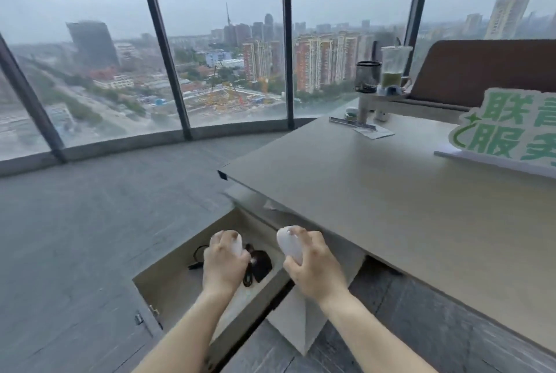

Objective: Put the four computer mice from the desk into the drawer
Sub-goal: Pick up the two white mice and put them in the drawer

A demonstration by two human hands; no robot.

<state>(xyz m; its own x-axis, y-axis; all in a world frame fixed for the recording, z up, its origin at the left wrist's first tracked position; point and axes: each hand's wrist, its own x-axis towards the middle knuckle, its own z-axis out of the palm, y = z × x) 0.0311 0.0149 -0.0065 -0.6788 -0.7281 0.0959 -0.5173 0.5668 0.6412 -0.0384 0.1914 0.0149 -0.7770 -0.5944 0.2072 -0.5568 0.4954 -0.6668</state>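
Note:
The drawer (168, 285) stands pulled out below the desk's left edge, light wood inside. A black wired mouse (261, 264) lies in it with its cable coiled beside it. My left hand (222, 267) is over the drawer, shut on a white mouse (237, 244). My right hand (313, 270) hovers above the drawer's right rim, shut on a second white mouse (289, 243). Whether another mouse lies under my hands is hidden.
The beige desk (391, 207) stretches to the right, carrying a green-lettered sign (508, 128), a drink cup (392, 70), a black mesh holder (367, 76) and small papers. Grey floor lies to the left, curved windows beyond.

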